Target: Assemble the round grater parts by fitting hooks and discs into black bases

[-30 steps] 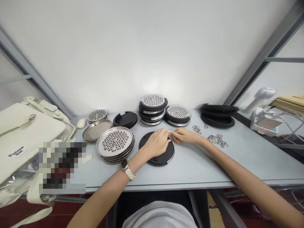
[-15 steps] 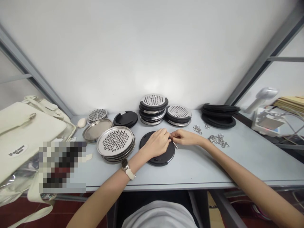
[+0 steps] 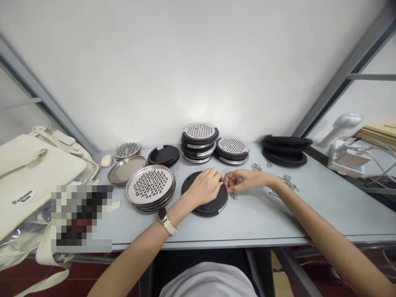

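A black round grater base (image 3: 204,208) lies face down on the table before me. My left hand (image 3: 206,185) is laid across it, fingers curled over its far right edge and holding it. At that same edge, my right hand (image 3: 241,180) has its thumb and forefinger bent together. Just below those fingertips is a small metal wire clip (image 3: 234,196), close against the base's rim. Where the fingertips meet the clip is partly hidden.
Round metal graters (image 3: 151,185) are stacked at left beside shallow metal dishes (image 3: 127,168). Grater-and-base stacks (image 3: 201,142) stand at the wall. Loose clips (image 3: 289,181) lie beyond my right wrist, near black bases (image 3: 286,150). A cream bag (image 3: 40,173) fills the left.
My right hand has shifted slightly right and turned. The clip now hangs or lies lower, beneath the fingertips. My left hand and the base have stayed put.
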`<state>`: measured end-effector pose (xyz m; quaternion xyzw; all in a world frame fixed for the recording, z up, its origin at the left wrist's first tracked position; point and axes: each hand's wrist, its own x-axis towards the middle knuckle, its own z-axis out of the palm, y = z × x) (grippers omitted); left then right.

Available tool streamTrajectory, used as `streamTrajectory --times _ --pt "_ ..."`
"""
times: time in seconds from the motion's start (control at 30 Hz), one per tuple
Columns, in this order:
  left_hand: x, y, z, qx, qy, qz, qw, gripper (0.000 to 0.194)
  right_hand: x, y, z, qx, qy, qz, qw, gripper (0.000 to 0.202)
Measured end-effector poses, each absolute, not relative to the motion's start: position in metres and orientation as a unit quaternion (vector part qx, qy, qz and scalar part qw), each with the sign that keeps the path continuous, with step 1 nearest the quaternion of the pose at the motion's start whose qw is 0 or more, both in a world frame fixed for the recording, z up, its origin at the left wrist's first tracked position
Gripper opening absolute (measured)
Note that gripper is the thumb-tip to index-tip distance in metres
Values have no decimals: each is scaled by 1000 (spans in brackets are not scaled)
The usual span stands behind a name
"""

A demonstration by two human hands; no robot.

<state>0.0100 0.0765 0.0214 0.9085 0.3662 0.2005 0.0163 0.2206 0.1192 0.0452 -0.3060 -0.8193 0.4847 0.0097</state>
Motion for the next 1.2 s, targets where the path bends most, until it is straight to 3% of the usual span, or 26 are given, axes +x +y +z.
streamTrajectory --times 0.4,0.83,1.2 --pt "11 77 21 907 364 209 21 10 225 123 42 -312 -820 480 -2 35" --pt "11 74 26 907 346 237 26 19 218 118 55 -343 -774 485 218 38" --pt "10 76 27 887 355 286 73 17 212 116 52 -319 -759 495 276 34"
